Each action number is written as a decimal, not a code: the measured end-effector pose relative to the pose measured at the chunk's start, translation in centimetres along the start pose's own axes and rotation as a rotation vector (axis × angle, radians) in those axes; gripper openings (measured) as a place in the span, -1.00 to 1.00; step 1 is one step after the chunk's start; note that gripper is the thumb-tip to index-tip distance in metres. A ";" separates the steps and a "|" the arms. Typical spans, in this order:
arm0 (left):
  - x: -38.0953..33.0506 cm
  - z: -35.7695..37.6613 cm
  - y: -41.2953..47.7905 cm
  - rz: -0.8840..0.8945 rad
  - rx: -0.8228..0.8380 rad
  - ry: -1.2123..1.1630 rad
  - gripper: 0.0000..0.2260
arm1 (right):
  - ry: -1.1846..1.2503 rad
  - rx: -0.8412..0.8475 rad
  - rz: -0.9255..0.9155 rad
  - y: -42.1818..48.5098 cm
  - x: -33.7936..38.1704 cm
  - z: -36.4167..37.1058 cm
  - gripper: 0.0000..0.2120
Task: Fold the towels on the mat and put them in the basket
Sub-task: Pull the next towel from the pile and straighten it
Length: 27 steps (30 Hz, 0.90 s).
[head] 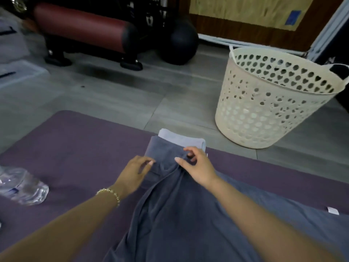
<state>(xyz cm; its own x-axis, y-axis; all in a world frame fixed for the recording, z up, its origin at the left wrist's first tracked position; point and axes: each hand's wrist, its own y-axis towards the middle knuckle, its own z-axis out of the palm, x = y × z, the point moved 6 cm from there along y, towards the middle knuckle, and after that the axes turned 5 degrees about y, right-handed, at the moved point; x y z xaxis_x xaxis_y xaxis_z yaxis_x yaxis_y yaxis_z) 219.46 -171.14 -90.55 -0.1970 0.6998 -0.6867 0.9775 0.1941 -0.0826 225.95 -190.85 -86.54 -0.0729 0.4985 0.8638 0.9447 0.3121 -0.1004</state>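
Both hands are working at the far end of the dark grey towel (175,214), which is lying bunched and rumpled along the purple mat (75,144). The left hand (136,173), with a gold bead bracelet (110,194) showing at the wrist, is resting its fairly straight fingers on the towel's left edge, so there is no grip there, just an open, flat touch. The right hand (196,167) is curling over a raised ridge of the cloth, and its grip is looking narrow, with thumb and bent fingers pinching the fold between them.

The towel's far end is lying over a folded pale towel (181,139), which is peeking out at the mat's far edge. A small white tag (333,210) is showing on the grey towel out to the right.

The cream basket (264,110), punched with heart-shaped holes, is standing upright on the grey tiled floor (113,95), just beyond the mat and to the right of the hands. A clear water bottle (24,186) is lying on its side at the mat's left. Farther back, a red padded roll (81,27) and a black ball (179,40) are sitting by the wall.
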 end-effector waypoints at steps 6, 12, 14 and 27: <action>-0.7 2.6 0.5 0.041 0.044 -0.228 -0.71 | -0.597 0.258 -0.218 2.3 2.2 3.0 -0.69; -2.0 2.2 0.5 -0.110 0.208 -0.459 -0.50 | -0.147 0.453 -0.143 2.1 3.2 3.0 -0.89; -1.9 2.1 0.3 -0.168 0.273 -0.486 -0.45 | 0.034 0.456 -0.109 1.7 4.7 1.6 -0.92; -0.1 -1.2 -0.3 -0.038 0.340 -0.367 -0.62 | 0.232 0.195 -0.088 5.8 6.7 0.5 -0.90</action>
<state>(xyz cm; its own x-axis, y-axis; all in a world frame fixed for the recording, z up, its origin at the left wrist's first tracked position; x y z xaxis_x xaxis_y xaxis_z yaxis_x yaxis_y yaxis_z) 219.08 -170.46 -89.56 -0.2532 0.3968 -0.8823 0.9514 -0.0632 -0.3015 230.76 -185.31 -81.63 -0.0550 0.2718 0.9608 0.8571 0.5065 -0.0942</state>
